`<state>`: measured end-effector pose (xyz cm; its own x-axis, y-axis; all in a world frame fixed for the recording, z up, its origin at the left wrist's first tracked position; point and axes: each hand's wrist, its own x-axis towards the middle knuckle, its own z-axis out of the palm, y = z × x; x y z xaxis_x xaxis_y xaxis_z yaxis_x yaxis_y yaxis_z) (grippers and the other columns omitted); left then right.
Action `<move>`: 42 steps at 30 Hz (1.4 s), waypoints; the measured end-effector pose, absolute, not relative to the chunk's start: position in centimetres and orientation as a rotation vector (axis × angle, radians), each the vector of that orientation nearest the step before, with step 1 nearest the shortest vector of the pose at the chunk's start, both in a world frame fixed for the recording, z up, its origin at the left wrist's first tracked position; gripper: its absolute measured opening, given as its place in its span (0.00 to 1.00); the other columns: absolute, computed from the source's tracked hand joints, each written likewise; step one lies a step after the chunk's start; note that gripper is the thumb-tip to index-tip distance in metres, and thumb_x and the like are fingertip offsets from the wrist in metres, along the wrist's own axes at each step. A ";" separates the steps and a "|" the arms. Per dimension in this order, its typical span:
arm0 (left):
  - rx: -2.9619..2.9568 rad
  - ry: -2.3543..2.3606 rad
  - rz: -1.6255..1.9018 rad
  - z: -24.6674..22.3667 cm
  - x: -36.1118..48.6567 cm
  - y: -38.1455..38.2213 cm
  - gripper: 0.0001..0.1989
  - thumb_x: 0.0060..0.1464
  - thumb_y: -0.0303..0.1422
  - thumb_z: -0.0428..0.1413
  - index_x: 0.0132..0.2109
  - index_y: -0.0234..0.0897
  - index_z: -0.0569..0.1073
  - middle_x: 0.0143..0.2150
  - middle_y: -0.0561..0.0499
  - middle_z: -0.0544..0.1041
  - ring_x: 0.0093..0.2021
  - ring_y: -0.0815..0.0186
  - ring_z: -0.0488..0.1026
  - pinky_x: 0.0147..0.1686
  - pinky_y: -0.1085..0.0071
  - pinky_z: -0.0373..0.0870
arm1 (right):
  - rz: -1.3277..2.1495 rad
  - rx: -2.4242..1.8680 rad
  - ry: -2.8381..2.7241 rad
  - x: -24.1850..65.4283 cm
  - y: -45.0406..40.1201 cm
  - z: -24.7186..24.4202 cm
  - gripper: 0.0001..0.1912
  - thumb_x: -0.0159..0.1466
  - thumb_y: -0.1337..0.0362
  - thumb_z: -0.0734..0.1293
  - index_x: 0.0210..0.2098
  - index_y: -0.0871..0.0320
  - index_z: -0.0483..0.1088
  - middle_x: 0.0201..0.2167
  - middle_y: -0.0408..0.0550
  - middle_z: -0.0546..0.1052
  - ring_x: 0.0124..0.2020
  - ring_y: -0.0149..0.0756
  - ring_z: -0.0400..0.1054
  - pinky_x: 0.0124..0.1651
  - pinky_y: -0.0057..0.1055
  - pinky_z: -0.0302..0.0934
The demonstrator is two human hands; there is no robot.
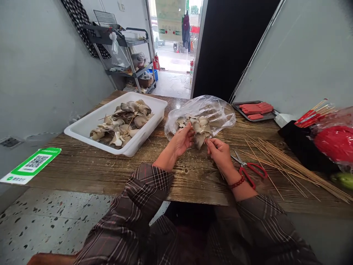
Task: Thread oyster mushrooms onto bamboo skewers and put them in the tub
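Observation:
My left hand [180,140] is half curled at the left side of a clump of grey-white oyster mushrooms [202,127], thumb and fingers against it. My right hand [220,151] is closed in a pinch at the clump's lower tip. A thin wooden skewer seems to run through that hand, its end showing below the palm; the pinched fingertips hide most of it. Behind the clump, a clear plastic bag [217,106] lies with its mouth towards me and more mushrooms inside. Red-handled scissors [252,167] lie beside my right wrist.
On the left stands a white plastic tub [143,138] holding skewered oyster mushrooms [121,127]. Loose bamboo skewers [286,160] spread across the right of the wooden table [116,173]. Further back are a black tray [239,109] of pink sausages and a black box [298,141] with red packets.

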<state>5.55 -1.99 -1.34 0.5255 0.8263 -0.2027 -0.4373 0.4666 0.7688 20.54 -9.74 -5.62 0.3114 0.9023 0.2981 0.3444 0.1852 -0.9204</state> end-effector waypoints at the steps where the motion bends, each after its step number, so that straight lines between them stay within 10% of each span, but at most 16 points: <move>1: 0.729 0.620 0.810 -1.3 5.5 -2.1 0.21 0.42 0.48 0.67 0.34 0.35 0.74 0.27 0.52 0.75 0.24 0.71 0.69 0.23 0.75 0.62 | 0.582 -1.392 -1.230 20.6 -9.7 -5.7 0.19 0.63 0.49 0.64 0.31 0.60 0.75 0.15 0.39 0.68 0.15 0.27 0.57 0.22 0.26 0.53; 24: 1.761 1.157 1.059 -3.4 4.1 0.9 0.05 0.51 0.28 0.56 0.35 0.34 0.76 0.29 0.50 0.77 0.30 0.67 0.71 0.34 0.72 0.66 | 0.193 -1.572 -1.216 23.7 -10.0 -4.5 0.17 0.64 0.53 0.63 0.30 0.59 0.76 0.17 0.40 0.69 0.21 0.30 0.61 0.28 0.28 0.53; 31: 2.407 1.502 0.613 -3.0 4.0 -0.6 0.11 0.53 0.40 0.59 0.30 0.36 0.75 0.35 0.44 0.75 0.37 0.58 0.72 0.39 0.64 0.64 | 0.207 -1.551 -1.244 23.3 -10.1 -4.3 0.17 0.64 0.54 0.63 0.31 0.60 0.77 0.17 0.42 0.72 0.21 0.31 0.63 0.29 0.29 0.55; 42: 1.807 1.156 0.953 -3.7 3.6 1.0 0.06 0.47 0.32 0.62 0.26 0.34 0.76 0.22 0.52 0.72 0.24 0.69 0.64 0.28 0.72 0.57 | 0.186 -1.530 -1.304 23.2 -10.0 -4.7 0.16 0.64 0.55 0.63 0.31 0.59 0.76 0.18 0.42 0.72 0.21 0.32 0.63 0.29 0.28 0.54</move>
